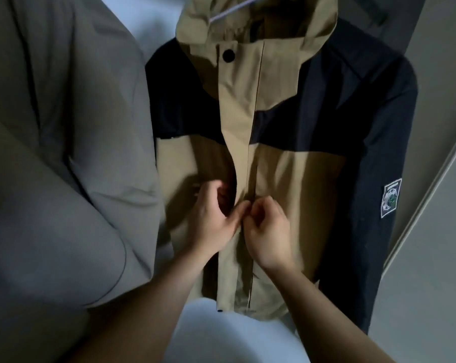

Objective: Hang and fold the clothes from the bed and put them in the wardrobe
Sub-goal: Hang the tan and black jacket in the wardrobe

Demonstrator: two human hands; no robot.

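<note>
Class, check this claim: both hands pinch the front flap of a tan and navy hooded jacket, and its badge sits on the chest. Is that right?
Not quite. The head view shows the badge on the navy sleeve, not the chest. The rest holds: the left hand and the right hand both pinch the front flap of the tan and navy hooded jacket.

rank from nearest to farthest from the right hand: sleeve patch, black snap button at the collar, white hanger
From the right hand:
1. White and green patch, to its right, on the sleeve of the tan and navy jacket.
2. Round black snap button, above, at the collar.
3. White hanger, topmost, in the hood.
</note>
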